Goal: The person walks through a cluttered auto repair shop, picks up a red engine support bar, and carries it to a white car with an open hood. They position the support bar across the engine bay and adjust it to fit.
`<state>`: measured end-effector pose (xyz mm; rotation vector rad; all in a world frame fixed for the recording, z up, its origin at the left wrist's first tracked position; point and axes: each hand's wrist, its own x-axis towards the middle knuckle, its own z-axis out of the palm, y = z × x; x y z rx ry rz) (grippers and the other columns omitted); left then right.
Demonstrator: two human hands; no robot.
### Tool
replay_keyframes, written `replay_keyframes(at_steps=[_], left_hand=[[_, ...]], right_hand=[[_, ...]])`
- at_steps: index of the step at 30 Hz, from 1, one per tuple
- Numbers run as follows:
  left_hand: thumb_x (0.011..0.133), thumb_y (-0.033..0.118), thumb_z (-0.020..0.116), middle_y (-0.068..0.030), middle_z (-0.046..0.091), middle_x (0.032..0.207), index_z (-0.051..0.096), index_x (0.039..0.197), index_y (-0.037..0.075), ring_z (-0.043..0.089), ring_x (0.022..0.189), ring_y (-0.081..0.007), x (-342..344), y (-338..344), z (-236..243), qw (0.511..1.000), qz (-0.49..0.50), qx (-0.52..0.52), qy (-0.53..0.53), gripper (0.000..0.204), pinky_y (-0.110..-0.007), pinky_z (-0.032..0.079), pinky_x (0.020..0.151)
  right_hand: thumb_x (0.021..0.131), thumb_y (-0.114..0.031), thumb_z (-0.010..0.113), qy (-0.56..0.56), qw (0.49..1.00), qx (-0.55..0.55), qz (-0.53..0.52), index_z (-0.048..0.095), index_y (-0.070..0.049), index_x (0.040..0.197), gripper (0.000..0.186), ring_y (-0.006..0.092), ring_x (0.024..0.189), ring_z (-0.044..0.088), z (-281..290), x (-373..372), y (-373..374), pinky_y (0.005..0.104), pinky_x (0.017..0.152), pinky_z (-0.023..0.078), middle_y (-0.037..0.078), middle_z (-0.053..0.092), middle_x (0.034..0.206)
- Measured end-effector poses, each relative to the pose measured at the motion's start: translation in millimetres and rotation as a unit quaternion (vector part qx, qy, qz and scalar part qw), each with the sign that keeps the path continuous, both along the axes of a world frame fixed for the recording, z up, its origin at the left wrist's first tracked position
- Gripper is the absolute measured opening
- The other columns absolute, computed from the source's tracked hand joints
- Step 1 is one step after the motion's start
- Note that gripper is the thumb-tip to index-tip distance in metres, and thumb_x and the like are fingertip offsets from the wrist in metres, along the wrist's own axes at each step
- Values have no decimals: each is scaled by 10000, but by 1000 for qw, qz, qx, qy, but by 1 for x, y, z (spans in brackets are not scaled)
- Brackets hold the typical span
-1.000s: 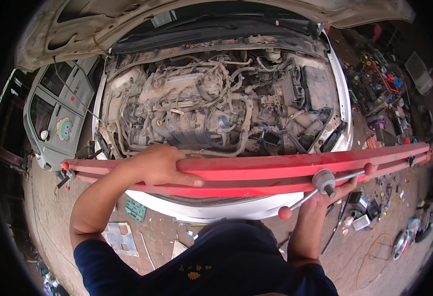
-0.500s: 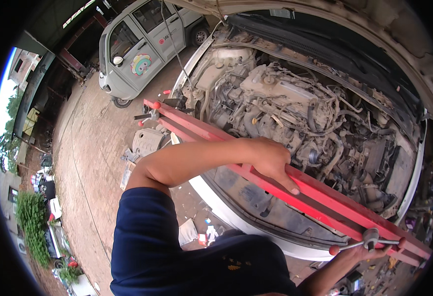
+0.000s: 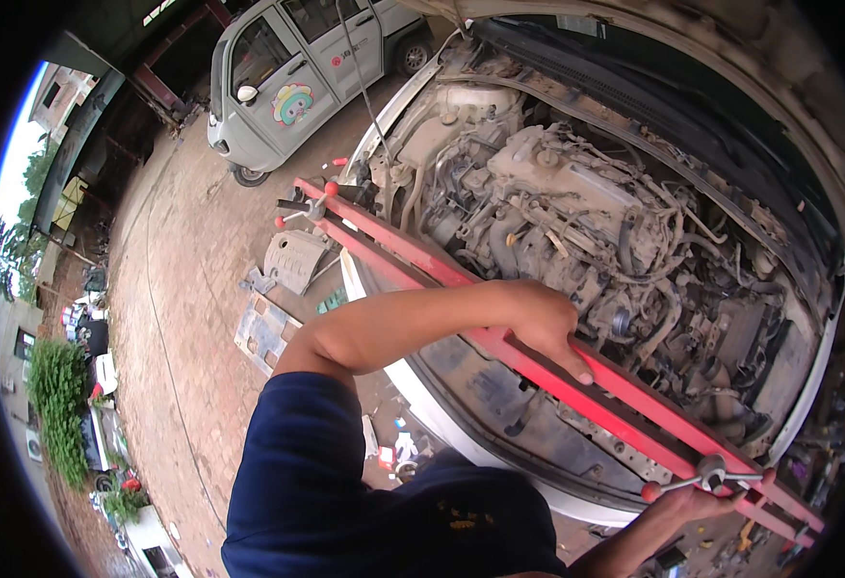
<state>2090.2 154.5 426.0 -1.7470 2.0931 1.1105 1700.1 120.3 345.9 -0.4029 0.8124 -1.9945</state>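
A long red engine support beam (image 3: 576, 392) made of two parallel rails lies slantwise over the front of an open engine bay (image 3: 576, 222). My left hand (image 3: 543, 323) is closed on its middle, thumb on the near side and fingers over the far rail. Toward the right end, my right hand (image 3: 697, 503) grips the beam from below, beside a metal screw handle (image 3: 711, 472) with red knobs; its fingers are partly hidden. A second such screw handle (image 3: 316, 207) sits at the far left end.
The white car's front edge (image 3: 422, 395) curves before me, its raised hood (image 3: 779, 58) overhead on a thin prop rod (image 3: 369, 91). A grey engine cover (image 3: 292, 258) and a flat metal panel (image 3: 260, 332) lie on the brick ground at left. A small grey vehicle (image 3: 287, 87) stands behind.
The beam's right end sits a little lower and more to the left in view, both hands still on it. The whole scene has shifted slightly as my head moved.
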Motion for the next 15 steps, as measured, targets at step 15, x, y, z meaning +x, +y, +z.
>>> replay_keyframes(at_steps=[15], left_hand=[[705, 612, 733, -152, 684, 851, 675, 875, 18, 664, 838, -353, -18, 31, -9, 954, 65, -288, -56, 621, -451, 508, 760]], right_hand=[[904, -360, 565, -33, 998, 47, 14, 473, -296, 1433, 541, 178, 880, 620, 2, 12, 6, 369, 626, 559, -27, 594, 1168]])
